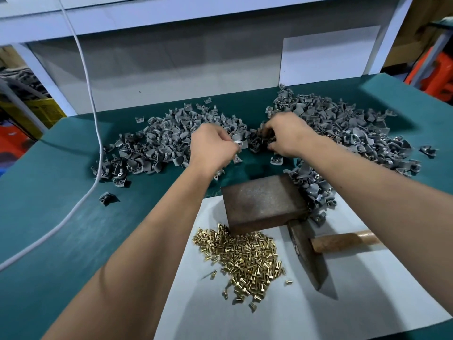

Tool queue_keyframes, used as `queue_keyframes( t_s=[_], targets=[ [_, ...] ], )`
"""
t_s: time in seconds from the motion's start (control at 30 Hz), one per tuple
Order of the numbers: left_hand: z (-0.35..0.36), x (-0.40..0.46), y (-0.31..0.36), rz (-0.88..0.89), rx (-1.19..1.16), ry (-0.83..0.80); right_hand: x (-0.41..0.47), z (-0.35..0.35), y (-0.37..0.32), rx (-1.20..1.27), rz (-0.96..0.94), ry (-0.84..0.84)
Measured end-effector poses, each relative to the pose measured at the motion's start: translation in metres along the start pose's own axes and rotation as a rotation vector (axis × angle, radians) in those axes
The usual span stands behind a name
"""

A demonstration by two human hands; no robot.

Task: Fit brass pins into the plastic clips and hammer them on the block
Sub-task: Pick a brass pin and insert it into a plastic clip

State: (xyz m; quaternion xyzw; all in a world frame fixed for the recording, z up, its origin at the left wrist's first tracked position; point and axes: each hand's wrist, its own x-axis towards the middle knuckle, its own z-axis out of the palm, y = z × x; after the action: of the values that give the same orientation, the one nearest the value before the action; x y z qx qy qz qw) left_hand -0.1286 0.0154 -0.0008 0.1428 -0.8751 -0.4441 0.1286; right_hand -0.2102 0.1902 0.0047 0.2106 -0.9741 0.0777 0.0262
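Observation:
Grey plastic clips lie in two heaps, one at the left [157, 143] and a larger one at the right [348, 128]. Between the heaps, my left hand [212, 148] is curled and pinches a grey clip [237, 141] at its fingertips. My right hand [285, 136] reaches into the edge of the right heap, its fingers curled round clips there. A rusty metal block [262, 202] sits nearer me, bare on top. Loose brass pins [245, 258] are heaped on white paper [306, 310] in front of the block. A hammer [311, 251] with a wooden handle lies to the right of the pins.
A green mat [61, 217] covers the bench. A white cable [95, 133] runs down across its left side. Single clips lie scattered near the block and at the left [107, 198]. A grey panel stands behind the heaps. Orange crates sit beyond the bench's right edge.

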Motion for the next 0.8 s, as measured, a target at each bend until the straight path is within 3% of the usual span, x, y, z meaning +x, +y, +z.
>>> queue_keyframes(
  t_s=[0.13,0.27,0.43,0.6,0.8],
  targets=[
    [-0.001,0.01,0.001,-0.072,-0.189,0.018,0.0,-0.004,0.016,-0.005,0.136,0.031],
    [0.004,0.018,0.002,-0.063,-0.181,-0.033,0.003,-0.007,0.023,-0.07,0.182,0.089],
    [0.022,0.027,0.013,0.16,0.164,-0.061,0.01,0.0,0.002,0.054,-0.001,-0.002],
    [0.041,0.029,0.028,0.357,0.487,-0.157,0.012,0.004,0.009,-0.012,0.196,0.089],
    [0.046,0.028,0.026,0.335,0.589,-0.125,0.014,0.01,0.013,-0.079,0.246,0.216]
  ],
)
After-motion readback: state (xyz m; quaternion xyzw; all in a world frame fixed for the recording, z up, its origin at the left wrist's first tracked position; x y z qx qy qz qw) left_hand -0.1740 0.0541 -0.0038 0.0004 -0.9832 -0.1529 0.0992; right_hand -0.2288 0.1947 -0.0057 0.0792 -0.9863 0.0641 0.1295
